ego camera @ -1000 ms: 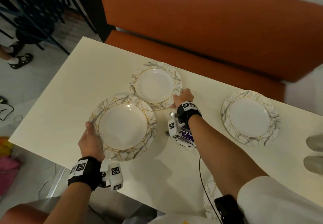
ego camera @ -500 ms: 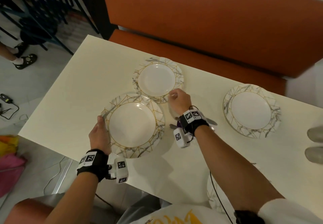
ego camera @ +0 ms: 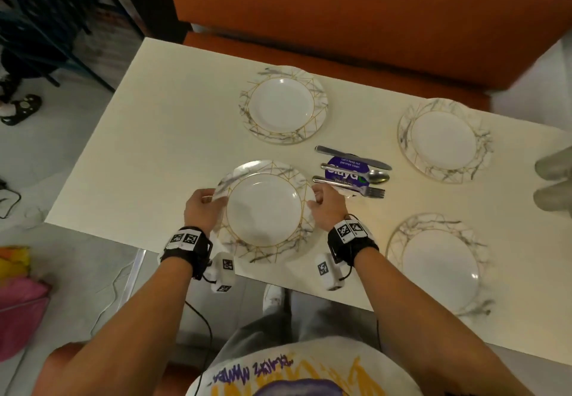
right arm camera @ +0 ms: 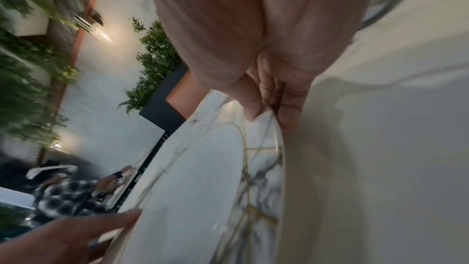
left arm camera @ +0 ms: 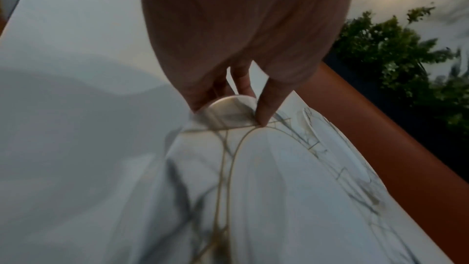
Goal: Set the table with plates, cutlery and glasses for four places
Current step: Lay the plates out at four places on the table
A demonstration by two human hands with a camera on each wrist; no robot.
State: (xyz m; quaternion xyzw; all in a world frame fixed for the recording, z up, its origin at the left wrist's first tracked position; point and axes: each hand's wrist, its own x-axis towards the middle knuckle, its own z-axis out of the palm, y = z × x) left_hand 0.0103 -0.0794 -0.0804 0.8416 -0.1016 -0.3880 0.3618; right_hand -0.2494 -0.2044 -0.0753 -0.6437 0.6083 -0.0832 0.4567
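near-left plate (ego camera: pixel 264 210) | knife (ego camera: pixel 353 156), spoon (ego camera: pixel 356 174), fork (ego camera: pixel 349 186) just right

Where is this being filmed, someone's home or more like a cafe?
Probably a cafe or office pantry: an orange booth bench behind the table, planters of greenery, and a sticker about keeping pantries clean.

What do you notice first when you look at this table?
Four marble-and-gold plates sit on the cream table, and both hands, left hand and right hand, grip the near-left plate by its rim. Between the plates a knife, spoon and fork lie over a purple sticker.
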